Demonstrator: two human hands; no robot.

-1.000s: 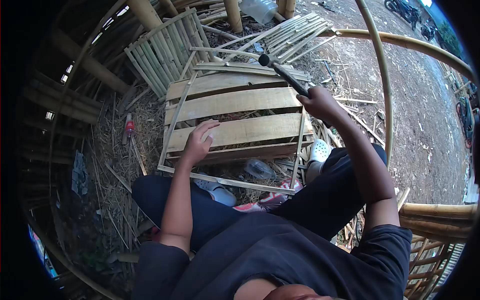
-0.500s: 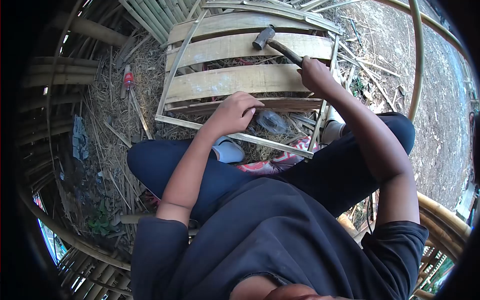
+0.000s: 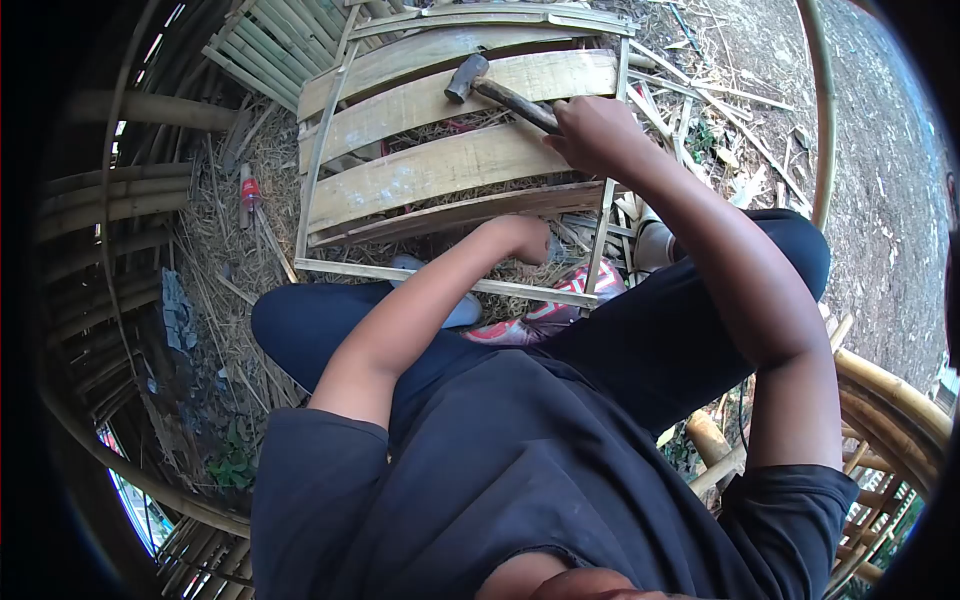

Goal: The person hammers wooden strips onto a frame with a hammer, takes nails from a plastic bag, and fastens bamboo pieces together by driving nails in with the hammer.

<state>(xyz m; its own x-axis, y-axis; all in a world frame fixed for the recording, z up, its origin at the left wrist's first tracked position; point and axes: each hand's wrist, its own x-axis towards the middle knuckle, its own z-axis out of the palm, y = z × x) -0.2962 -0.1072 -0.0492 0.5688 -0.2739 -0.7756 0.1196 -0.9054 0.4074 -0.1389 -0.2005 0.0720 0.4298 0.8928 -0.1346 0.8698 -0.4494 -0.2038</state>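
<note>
And here's the right hand (image 3: 598,132), fingers wrapped snugly round the hammer (image 3: 505,97), gripping the handle near its butt end, with the head well out beyond the knuckles toward ten o'clock. It's over the pale planks (image 3: 420,172), across the upper part of the slatted stack, though whether metal meets wood I can't tell. A sturdy tool, this: blocky dark-grey head, a little worn and dull, on a brown, darkened, straight handle. The long axis runs on a slant, four o'clock at the fist up to ten o'clock at the head; the head itself sits crosswise, one face turned to about seven o'clock, the other to one. Down at seven o'clock from the right hand, the left hand (image 3: 530,240) curls just beyond the lowest plank, wrist bent, fingers mostly hidden; whether it holds anything, I can't tell. Just below it runs the bottom strip of the thin wooden frame (image 3: 545,293), with a red-and-white patterned cloth (image 3: 548,315) at six o'clock.
</note>
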